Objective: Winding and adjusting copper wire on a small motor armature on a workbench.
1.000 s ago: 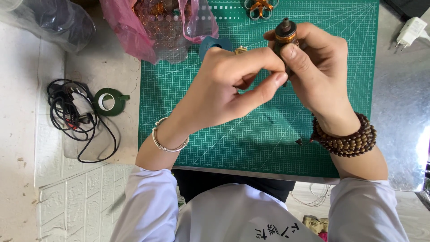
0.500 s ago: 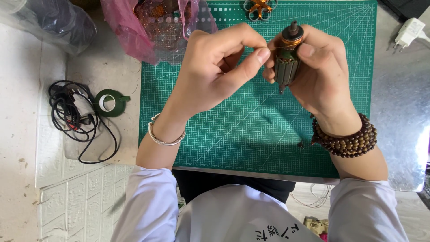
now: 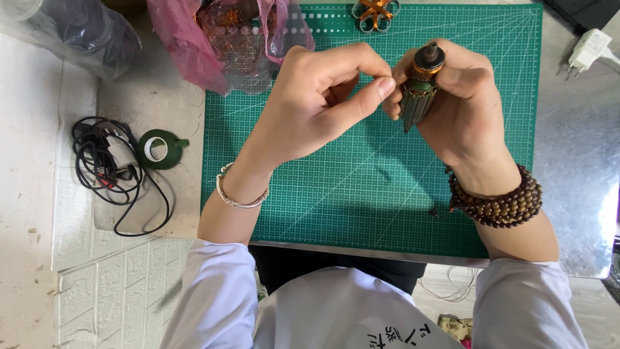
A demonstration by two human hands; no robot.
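**Motor Armature: Appearance and Position**

The motor armature [image 3: 418,90] is a small cylindrical part with a dark green body, a copper-orange band near its upper end and a dark shaft tip above that. It is held off the surface, roughly upright with a slight tilt, its narrow lower end pointing down. It sits over the upper right area of the green cutting mat [image 3: 361,194].

My one camera sits on my head, looking straight down at close range onto the green cutting mat [image 3: 387,194], my chest near, the mat's far edge at top.
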